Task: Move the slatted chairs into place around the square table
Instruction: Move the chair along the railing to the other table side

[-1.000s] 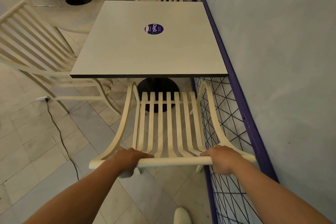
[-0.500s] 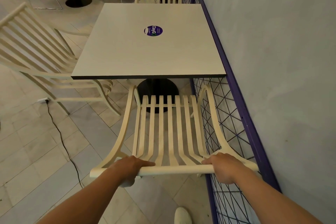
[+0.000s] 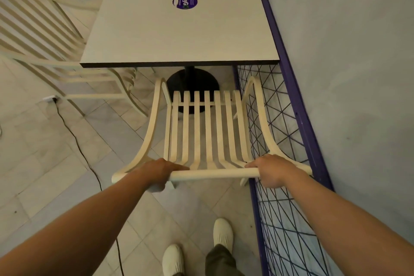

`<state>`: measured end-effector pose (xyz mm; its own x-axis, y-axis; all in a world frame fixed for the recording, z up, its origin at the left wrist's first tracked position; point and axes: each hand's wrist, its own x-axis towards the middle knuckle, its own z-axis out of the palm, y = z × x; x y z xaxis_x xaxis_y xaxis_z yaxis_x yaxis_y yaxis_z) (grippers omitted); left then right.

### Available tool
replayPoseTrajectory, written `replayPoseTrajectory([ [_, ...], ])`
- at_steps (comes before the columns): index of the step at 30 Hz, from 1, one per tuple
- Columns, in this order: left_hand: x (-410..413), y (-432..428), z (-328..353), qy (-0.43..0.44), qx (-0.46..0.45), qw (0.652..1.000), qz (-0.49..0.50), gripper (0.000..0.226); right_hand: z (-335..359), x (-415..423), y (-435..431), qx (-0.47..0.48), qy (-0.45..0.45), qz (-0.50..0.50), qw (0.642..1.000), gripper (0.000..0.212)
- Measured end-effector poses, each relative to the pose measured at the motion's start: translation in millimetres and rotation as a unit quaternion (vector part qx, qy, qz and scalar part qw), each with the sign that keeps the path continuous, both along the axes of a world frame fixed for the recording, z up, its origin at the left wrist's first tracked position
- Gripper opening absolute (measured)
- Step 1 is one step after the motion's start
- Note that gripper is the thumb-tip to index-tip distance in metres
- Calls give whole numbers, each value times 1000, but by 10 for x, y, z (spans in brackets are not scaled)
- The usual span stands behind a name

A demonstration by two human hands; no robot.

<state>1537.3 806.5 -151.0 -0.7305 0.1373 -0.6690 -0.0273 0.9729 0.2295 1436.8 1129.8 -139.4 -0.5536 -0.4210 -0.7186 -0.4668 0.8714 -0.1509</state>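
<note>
Cream slatted chair [image 3: 207,130] keeps same gap to white square table [image 3: 179,36]; your left hand [image 3: 160,171] and right hand [image 3: 272,170] wrap top rail [image 3: 212,173], spaced wide for straight push beside purple mesh fence [image 3: 293,96].

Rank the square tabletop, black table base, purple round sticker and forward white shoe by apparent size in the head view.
1. square tabletop
2. black table base, though partly hidden by the tabletop and the chair slats
3. forward white shoe and purple round sticker: close; the shoe sits nearer the camera, so left unranked.
</note>
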Motion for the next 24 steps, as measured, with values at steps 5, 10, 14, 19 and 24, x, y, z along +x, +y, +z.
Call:
replayPoseTrajectory([
  [5,-112,-41,-16,15,8,1000,6,80,2,-118,-40,-2,13,5,1000,69],
  [10,-257,-56,-29,24,3,1000,9,79,-30,-276,-47,0,19,6,1000,71],
  [14,-371,-48,-17,27,1,1000,15,82,-28,-399,-53,-3,23,2,1000,69],
  [19,-427,-70,-29,38,-12,999,18,85,-8,-479,-47,-2,24,13,1000,69],
  [24,-413,-59,-32,24,4,1000,6,83,38,-455,-44,-6,13,-2,1000,69],
])
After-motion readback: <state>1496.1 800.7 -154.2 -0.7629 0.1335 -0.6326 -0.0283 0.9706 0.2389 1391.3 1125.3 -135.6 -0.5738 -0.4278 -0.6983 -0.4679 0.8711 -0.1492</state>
